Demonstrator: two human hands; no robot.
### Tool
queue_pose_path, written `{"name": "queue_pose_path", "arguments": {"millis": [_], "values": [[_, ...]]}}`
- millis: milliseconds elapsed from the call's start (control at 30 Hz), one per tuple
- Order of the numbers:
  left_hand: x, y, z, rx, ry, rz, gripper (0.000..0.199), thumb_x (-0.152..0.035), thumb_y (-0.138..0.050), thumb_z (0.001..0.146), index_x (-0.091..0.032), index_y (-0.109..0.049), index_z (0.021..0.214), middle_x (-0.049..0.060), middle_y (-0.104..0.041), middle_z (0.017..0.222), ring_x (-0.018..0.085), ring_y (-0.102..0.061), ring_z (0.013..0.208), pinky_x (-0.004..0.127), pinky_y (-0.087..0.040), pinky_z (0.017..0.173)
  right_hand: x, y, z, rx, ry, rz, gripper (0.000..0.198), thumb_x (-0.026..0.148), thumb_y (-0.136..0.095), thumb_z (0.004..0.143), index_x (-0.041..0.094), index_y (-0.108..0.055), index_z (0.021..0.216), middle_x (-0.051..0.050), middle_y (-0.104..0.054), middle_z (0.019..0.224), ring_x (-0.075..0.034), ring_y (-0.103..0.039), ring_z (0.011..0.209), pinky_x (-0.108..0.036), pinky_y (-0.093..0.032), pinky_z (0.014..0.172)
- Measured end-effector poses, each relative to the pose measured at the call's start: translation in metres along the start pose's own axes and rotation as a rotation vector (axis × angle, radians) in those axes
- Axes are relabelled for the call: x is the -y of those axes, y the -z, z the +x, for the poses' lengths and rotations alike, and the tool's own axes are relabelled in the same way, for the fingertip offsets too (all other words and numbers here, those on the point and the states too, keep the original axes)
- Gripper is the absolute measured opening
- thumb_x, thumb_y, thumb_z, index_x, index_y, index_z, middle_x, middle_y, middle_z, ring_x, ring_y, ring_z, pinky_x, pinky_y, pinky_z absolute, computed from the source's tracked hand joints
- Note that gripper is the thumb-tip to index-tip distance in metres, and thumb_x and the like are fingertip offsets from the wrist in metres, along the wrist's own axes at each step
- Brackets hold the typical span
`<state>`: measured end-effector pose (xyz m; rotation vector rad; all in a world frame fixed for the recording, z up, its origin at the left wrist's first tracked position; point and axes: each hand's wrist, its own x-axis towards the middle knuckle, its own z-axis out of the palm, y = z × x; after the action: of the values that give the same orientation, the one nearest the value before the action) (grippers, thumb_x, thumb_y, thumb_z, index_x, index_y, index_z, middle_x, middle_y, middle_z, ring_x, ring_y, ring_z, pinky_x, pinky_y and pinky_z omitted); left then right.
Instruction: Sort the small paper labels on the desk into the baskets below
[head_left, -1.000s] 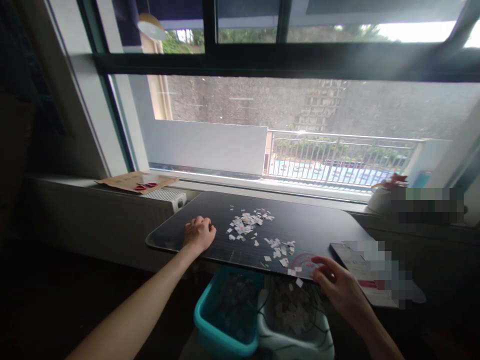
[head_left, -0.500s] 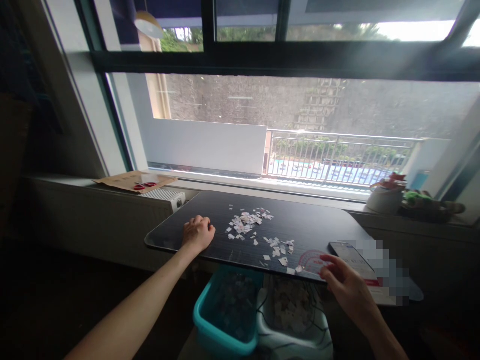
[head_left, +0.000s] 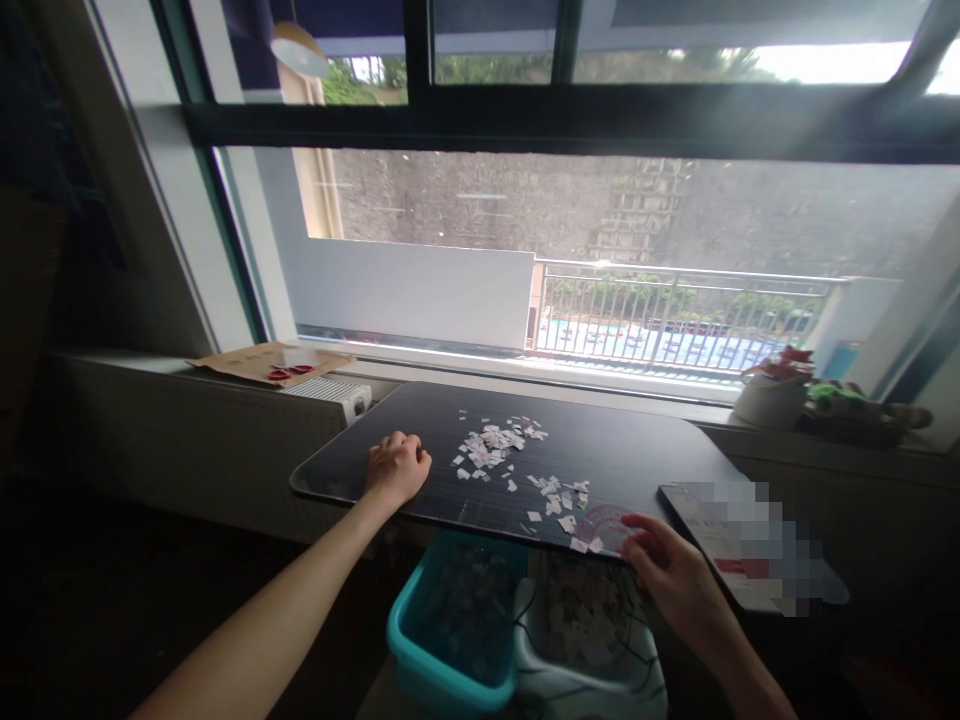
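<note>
My left hand [head_left: 397, 466] rests on the left part of the dark table [head_left: 622, 430], its fingers curled into a loose fist; I see nothing in it. At the table's front edge, my right hand [head_left: 671, 565] pinches a clear plastic piece with red curved print [head_left: 600, 522]. That piece lies low against the tabletop, touching or very close to a few paper scraps [head_left: 587, 546] at the edge. A larger pile of small white paper scraps [head_left: 491, 445] is spread mid-table, with a looser group [head_left: 555, 492] nearer the front.
Below the front edge stand a turquoise bin [head_left: 450, 660] and a pale bin [head_left: 592, 685], both with scraps inside. A phone-like device [head_left: 697, 520], partly blurred, lies at the right. Red-handled scissors [head_left: 291, 372] lie on brown paper on the sill.
My right hand has moved a little left along the front edge with the clear plastic piece. The scraps at the edge have shifted slightly left. My left hand has not moved.
</note>
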<state>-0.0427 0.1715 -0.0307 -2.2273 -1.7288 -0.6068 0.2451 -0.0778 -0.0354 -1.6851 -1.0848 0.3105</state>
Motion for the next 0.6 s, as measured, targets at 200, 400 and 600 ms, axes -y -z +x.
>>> {"name": "queue_pose_path", "arguments": {"millis": [200,400,600], "values": [[0.000,-0.001,-0.001,-0.006,-0.002,0.000,0.024,-0.031,-0.043,0.081,-0.019,-0.062,0.089,0.010,-0.060,0.095,0.026,-0.055,0.093,0.037,-0.040,0.078,-0.010,0.008,-0.001,-0.042,0.000,-0.011,0.036,0.046,-0.057,0.071,0.019,-0.065,0.095,-0.001,-0.064,0.067,-0.015,-0.058,0.054,-0.025,-0.046,0.051],[0.001,-0.001,0.000,-0.007,-0.014,-0.002,0.024,-0.031,-0.043,0.081,-0.019,-0.062,0.088,0.010,-0.060,0.094,0.026,-0.055,0.092,0.037,-0.040,0.077,-0.015,0.010,-0.002,-0.064,-0.007,-0.034,0.036,0.045,-0.055,0.072,0.019,-0.064,0.095,0.000,-0.062,0.064,-0.015,-0.057,0.054,-0.025,-0.045,0.050],[0.001,-0.001,-0.001,-0.014,-0.005,0.009,0.024,-0.031,-0.043,0.081,-0.019,-0.063,0.088,0.009,-0.060,0.094,0.026,-0.055,0.091,0.037,-0.040,0.077,-0.016,0.016,-0.002,-0.068,-0.019,-0.008,0.036,0.044,-0.056,0.070,0.019,-0.064,0.095,0.001,-0.064,0.065,-0.015,-0.058,0.054,-0.025,-0.046,0.051]]}}
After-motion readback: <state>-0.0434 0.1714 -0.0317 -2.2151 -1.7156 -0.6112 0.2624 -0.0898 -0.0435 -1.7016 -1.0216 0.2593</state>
